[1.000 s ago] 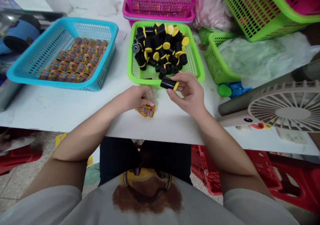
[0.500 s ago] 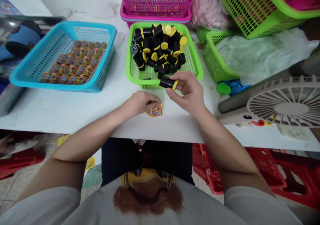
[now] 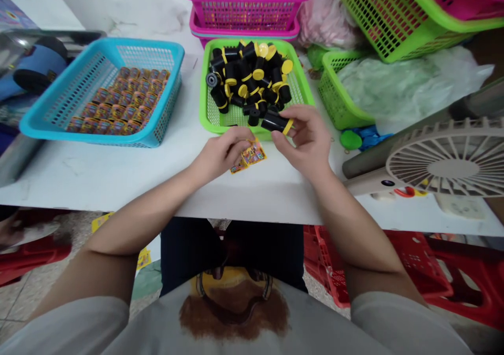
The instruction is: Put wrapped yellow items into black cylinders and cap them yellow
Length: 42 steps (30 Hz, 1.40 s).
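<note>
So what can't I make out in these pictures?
Head view: the print on the labels; it's too small, and the left hand covers part.
Head view: part of the yellow end of the held tube; the right hand hides it.
Head view: the bottom of the pile; upper tubes cover it.
Head view: the rest of the fan; the right edge cuts it off.

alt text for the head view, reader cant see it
A person's right hand holds a black cylinder with a yellow end, while the left hand pinches colourful printed pieces at a white table. Beyond sit a green basket of similar cylinders and, left, a blue basket of patterned rolls.
</note>
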Each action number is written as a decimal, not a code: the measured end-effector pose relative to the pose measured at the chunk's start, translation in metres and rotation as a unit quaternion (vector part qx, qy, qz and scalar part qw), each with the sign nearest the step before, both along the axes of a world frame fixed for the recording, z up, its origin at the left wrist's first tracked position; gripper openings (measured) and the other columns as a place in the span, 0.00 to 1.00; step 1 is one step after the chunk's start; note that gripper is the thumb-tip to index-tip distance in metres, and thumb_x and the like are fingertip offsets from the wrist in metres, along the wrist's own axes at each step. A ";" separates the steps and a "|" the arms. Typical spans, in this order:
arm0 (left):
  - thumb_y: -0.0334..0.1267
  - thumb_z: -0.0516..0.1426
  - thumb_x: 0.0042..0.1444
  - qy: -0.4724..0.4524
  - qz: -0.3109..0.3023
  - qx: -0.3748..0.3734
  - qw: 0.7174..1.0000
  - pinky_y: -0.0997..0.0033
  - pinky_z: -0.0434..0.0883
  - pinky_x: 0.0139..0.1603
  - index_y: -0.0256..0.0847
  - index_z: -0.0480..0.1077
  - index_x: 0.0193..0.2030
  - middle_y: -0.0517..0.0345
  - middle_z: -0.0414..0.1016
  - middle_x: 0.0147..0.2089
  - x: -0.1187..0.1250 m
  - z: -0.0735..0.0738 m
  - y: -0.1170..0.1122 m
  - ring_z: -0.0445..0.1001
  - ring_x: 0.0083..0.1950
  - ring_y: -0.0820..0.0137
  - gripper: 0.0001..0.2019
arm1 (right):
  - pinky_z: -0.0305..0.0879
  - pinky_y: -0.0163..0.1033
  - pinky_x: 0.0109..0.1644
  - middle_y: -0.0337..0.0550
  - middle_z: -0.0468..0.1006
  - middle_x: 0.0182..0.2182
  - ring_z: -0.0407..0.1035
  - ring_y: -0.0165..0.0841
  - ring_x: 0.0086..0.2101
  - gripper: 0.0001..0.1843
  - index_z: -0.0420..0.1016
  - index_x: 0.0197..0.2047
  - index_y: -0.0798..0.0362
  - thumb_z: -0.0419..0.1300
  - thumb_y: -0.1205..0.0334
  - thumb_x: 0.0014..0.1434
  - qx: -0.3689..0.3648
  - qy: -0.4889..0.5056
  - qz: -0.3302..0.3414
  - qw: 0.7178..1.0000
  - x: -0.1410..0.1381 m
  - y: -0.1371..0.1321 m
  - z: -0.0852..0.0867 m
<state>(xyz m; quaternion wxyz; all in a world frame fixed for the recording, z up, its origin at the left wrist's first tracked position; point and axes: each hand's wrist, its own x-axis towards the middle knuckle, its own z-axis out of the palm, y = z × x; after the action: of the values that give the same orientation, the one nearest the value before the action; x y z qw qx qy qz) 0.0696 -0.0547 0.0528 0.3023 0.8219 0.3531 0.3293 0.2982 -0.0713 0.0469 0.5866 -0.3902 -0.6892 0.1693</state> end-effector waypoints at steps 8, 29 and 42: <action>0.57 0.72 0.46 -0.156 -0.015 -0.203 0.966 0.64 0.80 0.39 0.37 0.79 0.36 0.51 0.84 0.37 0.001 0.003 0.004 0.81 0.35 0.66 0.24 | 0.81 0.47 0.47 0.46 0.74 0.50 0.74 0.40 0.49 0.19 0.75 0.51 0.43 0.69 0.45 0.61 -0.013 0.020 0.020 1.000 -0.005 -0.003 0.000; 0.35 0.55 0.66 0.027 -0.077 -0.053 0.995 0.70 0.75 0.37 0.39 0.47 0.74 0.58 0.82 0.34 -0.003 -0.008 0.002 0.79 0.32 0.68 0.33 | 0.71 0.35 0.23 0.35 0.77 0.38 0.68 0.23 0.21 0.22 0.74 0.47 0.43 0.67 0.37 0.61 -0.162 0.131 0.159 0.965 0.000 0.001 0.002; 0.52 0.58 0.67 -0.035 -0.088 -0.095 0.991 0.66 0.77 0.42 0.45 0.47 0.73 0.53 0.82 0.41 -0.003 -0.004 0.001 0.82 0.36 0.66 0.35 | 0.77 0.36 0.35 0.33 0.76 0.31 0.75 0.27 0.31 0.23 0.74 0.47 0.46 0.75 0.48 0.54 -0.176 0.038 0.200 0.963 0.002 -0.005 0.008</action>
<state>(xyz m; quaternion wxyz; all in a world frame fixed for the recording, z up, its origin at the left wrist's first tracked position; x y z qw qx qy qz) 0.0664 -0.0537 0.0489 0.4191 0.8052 0.2983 0.2951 0.3006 -0.0766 0.0546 0.4885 -0.3348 -0.6897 0.4165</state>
